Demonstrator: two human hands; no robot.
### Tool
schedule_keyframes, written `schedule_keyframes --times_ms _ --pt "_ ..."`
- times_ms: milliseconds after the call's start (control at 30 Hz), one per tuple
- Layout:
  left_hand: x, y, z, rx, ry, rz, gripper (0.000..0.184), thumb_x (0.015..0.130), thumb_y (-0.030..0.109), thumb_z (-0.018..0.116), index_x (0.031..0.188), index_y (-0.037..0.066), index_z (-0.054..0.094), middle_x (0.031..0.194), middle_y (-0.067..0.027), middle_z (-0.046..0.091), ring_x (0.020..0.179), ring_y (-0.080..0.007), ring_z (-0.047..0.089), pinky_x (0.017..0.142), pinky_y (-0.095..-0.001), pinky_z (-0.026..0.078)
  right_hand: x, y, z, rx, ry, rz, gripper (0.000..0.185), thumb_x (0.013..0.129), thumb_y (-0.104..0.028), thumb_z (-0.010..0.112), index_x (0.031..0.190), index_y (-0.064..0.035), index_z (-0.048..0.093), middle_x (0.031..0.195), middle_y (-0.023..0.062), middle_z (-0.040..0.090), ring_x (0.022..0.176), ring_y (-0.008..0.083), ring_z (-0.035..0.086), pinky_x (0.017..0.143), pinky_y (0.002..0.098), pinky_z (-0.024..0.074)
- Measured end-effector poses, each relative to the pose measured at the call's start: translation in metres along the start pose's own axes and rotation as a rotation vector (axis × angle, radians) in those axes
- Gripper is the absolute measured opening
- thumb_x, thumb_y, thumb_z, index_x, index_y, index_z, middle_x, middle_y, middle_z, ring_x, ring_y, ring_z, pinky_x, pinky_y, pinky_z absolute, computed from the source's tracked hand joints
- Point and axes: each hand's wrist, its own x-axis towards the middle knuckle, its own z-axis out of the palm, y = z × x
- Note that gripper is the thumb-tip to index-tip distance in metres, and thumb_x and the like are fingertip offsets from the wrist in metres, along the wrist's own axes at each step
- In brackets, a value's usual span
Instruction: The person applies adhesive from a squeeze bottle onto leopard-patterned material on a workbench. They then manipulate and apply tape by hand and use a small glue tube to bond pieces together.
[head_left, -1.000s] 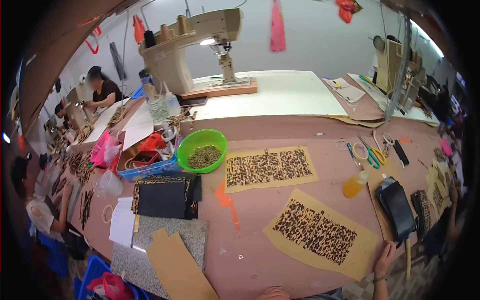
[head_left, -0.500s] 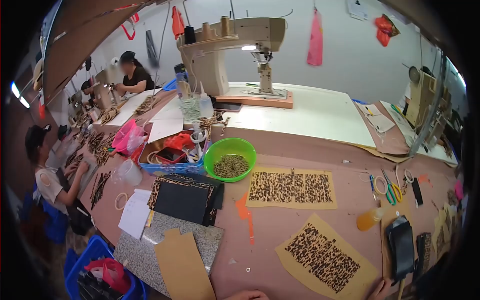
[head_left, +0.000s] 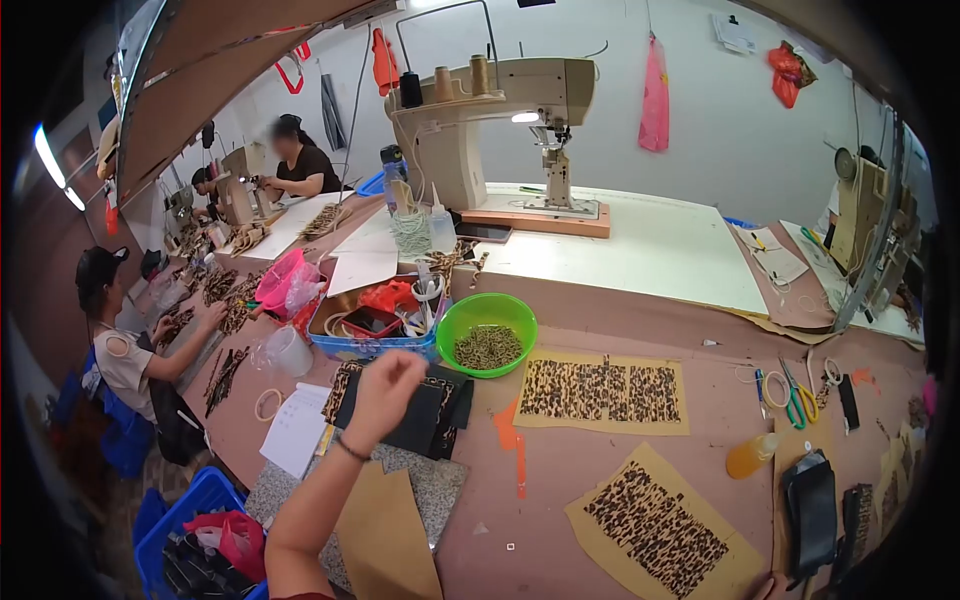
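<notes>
My left hand (head_left: 388,390), with a dark band at its wrist, is raised above the stack of black and leopard-print pieces (head_left: 400,428). Its fingers are curled together; whether something small is between them is hidden. A sliver of my right hand (head_left: 764,587) shows at the bottom edge, by a tan sheet with a leopard-print panel (head_left: 655,525). Its fingers are mostly out of frame. Beyond lies another tan sheet with leopard-print panels (head_left: 600,392). Near my left hand stands a green bowl (head_left: 525,310) holding many small metal-coloured pieces.
A blue box (head_left: 372,347) of supplies stands behind the stack. Below are a stone slab (head_left: 440,500) and brown card (head_left: 385,535). On the right lie scissors (head_left: 797,400), an amber bottle (head_left: 750,457) and a black pouch (head_left: 808,510). A sewing machine (head_left: 440,165) stands behind; co-workers sit left.
My left hand has risen from the bottom edge, up and to the left, over the black stack. Less of my right hand shows. The whole view has shifted slightly.
</notes>
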Motion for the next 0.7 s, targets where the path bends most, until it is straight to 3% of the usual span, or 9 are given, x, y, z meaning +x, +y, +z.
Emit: schedule_keyframes --times_ms 100,200,267,333,367,400,567,633,700 --pt "0.085 -0.054 -0.001 0.018 0.234 0.069 0.016 0.089 0.014 0.063 0.092 -0.001 0.062 0.073 -0.0023 0.062 0.066 -0.0078 0.058 0.057 -0.0237 0.047 0.001 -0.007 -0.006 -0.013 -0.015 0.005 0.030 0.099 -0.025 0.047 0.103 0.0015 0.062 0.100 0.0220 0.062 0.094 0.0380 0.057 0.083 0.0447 0.0460" --pt "0.135 -0.066 -0.004 0.064 0.203 -0.086 0.015 0.087 0.011 0.062 0.088 -0.003 0.064 0.070 -0.0034 0.063 0.060 -0.0100 0.059 0.053 -0.0245 0.047 0.005 -0.021 -0.015 -0.138 -0.018 -0.010 0.030 0.099 -0.025 0.047 0.103 0.0009 0.062 0.100 0.0215 0.062 0.095 0.0389 0.057 0.086 0.0468 0.0447" --pt "0.163 -0.093 -0.003 0.059 0.200 -0.257 0.016 0.082 0.012 0.065 0.075 -0.003 0.065 0.062 -0.0048 0.063 0.052 -0.0129 0.058 0.050 -0.0269 0.046 0.007 -0.021 -0.017 -0.084 -0.022 0.009 0.030 0.099 -0.025 0.048 0.104 0.0009 0.062 0.101 0.0214 0.062 0.095 0.0389 0.057 0.087 0.0469 0.0447" --pt "0.197 -0.154 -0.012 0.439 0.134 -0.129 0.023 0.076 0.016 0.070 0.062 -0.001 0.065 0.054 -0.0057 0.060 0.050 -0.0146 0.057 0.049 -0.0298 0.045 -0.002 -0.007 -0.020 0.010 -0.031 0.050 0.029 0.099 -0.024 0.048 0.106 0.0009 0.061 0.102 0.0212 0.063 0.095 0.0391 0.057 0.087 0.0472 0.0446" --pt "0.197 -0.145 -0.007 0.433 0.106 -0.201 0.025 0.075 0.018 0.071 0.059 0.000 0.064 0.052 -0.0059 0.058 0.049 -0.0148 0.056 0.049 -0.0310 0.045 -0.011 0.007 -0.023 0.044 -0.028 0.081 0.029 0.099 -0.023 0.048 0.107 0.0009 0.061 0.103 0.0211 0.063 0.095 0.0391 0.057 0.087 0.0474 0.0446" --pt "0.196 -0.134 -0.005 0.430 0.074 -0.271 0.027 0.073 0.020 0.072 0.055 0.001 0.064 0.049 -0.0061 0.056 0.048 -0.0150 0.055 0.048 -0.0322 0.044 -0.014 0.044 0.007 0.140 -0.044 0.113 0.025 0.101 -0.018 0.041 0.104 0.0032 0.053 0.101 0.0170 0.054 0.096 0.0298 0.053 0.088 0.0360 0.0408" --pt "0.207 -0.151 -0.010 0.293 0.030 -0.381 0.019 0.072 0.009 0.063 0.055 0.001 0.061 0.047 -0.0022 0.050 0.038 -0.0111 0.045 0.037 -0.0267 0.031 0.018 0.001 -0.020 0.181 0.056 0.065 0.014 0.093 -0.007 0.048 0.100 0.0029 0.054 0.100 0.0176 0.056 0.096 0.0344 0.055 0.088 0.0378 0.0425" --pt "0.208 -0.156 -0.010 0.276 0.037 -0.344 0.015 0.072 0.008 0.061 0.060 0.001 0.063 0.050 -0.0020 0.052 0.040 -0.0106 0.046 0.038 -0.0264 0.032 0.025 0.011 -0.019 0.324 0.012 0.231 0.014 0.095 -0.010 0.050 0.100 0.0020 0.055 0.098 0.0127 0.058 0.092 0.0252 0.056 0.084 0.0321 0.0432" --pt "0.218 -0.178 -0.016 0.281 0.019 -0.314 0.016 0.074 0.009 0.061 0.061 0.001 0.063 0.051 -0.0025 0.054 0.041 -0.0109 0.048 0.038 -0.0261 0.034 0.033 0.016 -0.009 0.767 0.123 0.519 0.014 0.098 -0.016 0.052 0.099 -0.0033 0.057 0.092 0.0056 0.060 0.082 0.0153 0.059 0.078 0.0264 0.0467"
